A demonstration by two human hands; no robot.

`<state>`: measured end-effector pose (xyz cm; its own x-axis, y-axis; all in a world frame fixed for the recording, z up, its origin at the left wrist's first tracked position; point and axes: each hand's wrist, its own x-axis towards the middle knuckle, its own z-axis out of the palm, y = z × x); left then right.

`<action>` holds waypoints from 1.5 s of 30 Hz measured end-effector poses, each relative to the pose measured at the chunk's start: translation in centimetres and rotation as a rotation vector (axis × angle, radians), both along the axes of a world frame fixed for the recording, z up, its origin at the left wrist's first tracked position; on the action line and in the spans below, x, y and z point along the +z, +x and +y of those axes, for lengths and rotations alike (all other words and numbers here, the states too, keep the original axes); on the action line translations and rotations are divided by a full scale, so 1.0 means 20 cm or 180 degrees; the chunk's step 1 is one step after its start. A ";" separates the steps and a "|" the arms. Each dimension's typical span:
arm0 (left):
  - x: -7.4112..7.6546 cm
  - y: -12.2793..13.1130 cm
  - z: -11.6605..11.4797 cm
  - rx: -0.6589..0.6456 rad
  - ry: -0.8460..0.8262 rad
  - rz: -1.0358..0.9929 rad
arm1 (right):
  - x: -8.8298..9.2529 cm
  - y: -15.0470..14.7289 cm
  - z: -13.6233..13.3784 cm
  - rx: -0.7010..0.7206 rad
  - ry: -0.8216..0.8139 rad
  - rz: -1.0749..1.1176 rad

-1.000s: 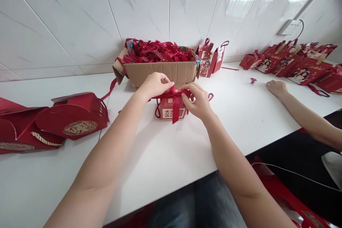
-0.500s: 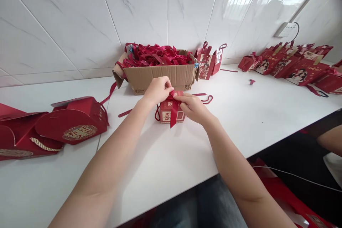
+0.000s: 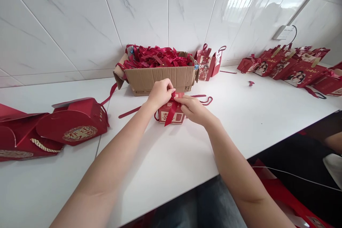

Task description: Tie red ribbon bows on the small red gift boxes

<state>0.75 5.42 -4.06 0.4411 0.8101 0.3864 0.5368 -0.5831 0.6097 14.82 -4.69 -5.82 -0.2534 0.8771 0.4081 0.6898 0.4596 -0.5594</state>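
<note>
A small red gift box (image 3: 164,115) with pale printed characters stands on the white table in front of me. A red satin ribbon (image 3: 171,113) lies over its top, one tail hanging down the front face. At the top, my left hand (image 3: 161,93) pinches the ribbon between thumb and fingers. My right hand (image 3: 196,110) comes from the right, its fingertips closed on the ribbon at the knot. The fingers hide part of the knot. Beside the box lie a red cord (image 3: 207,101) on the right and a flat red strip (image 3: 128,112) on the left.
Behind stands a cardboard box (image 3: 160,78) heaped with red ribbons. Large red boxes (image 3: 80,124) lie at left. Finished-looking red gift boxes (image 3: 296,73) line the wall at right, with two more (image 3: 205,65) beside the cardboard box. Another person's arm (image 3: 333,142) shows at the right edge.
The ribbon's front tail has swung left and now slants across the box face. Both hands have shifted slightly and stay at the knot.
</note>
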 end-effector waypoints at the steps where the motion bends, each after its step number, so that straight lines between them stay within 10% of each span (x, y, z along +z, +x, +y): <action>1: 0.00 0.00 0.00 -0.0037 -0.0113 -0.0016 | 0.00 0.00 0.00 -0.0039 0.0012 0.0094; 12: 0.25 -0.24 -0.14 0.0228 0.0031 -0.1493 | -0.12 0.16 0.02 0.0271 -0.0694 0.0816; 22: -0.31 -0.53 -0.44 0.0190 0.0131 -0.0026 | -0.09 0.28 -0.28 -0.0850 -0.0102 0.1566; 27: -0.39 -0.54 -0.43 -0.0268 0.0417 0.0627 | -0.17 0.61 -0.37 -0.3043 0.0063 0.1296; 30: -0.39 -0.52 -0.44 -0.0444 0.0599 0.0696 | -0.24 0.71 -0.28 -0.3615 -0.0355 0.1063; 35: -0.32 -0.56 -0.46 -0.0204 0.1173 0.0695 | -0.37 0.73 -0.21 -0.3309 -0.0865 0.0623; 40: -0.09 -0.74 -0.44 0.1414 0.1940 0.0916 | -0.41 0.74 -0.22 -0.3236 -0.0791 0.0492; 45: 0.11 -0.97 -0.42 0.2897 0.0755 0.1563 | -0.41 0.73 -0.21 -0.3149 -0.0706 0.0426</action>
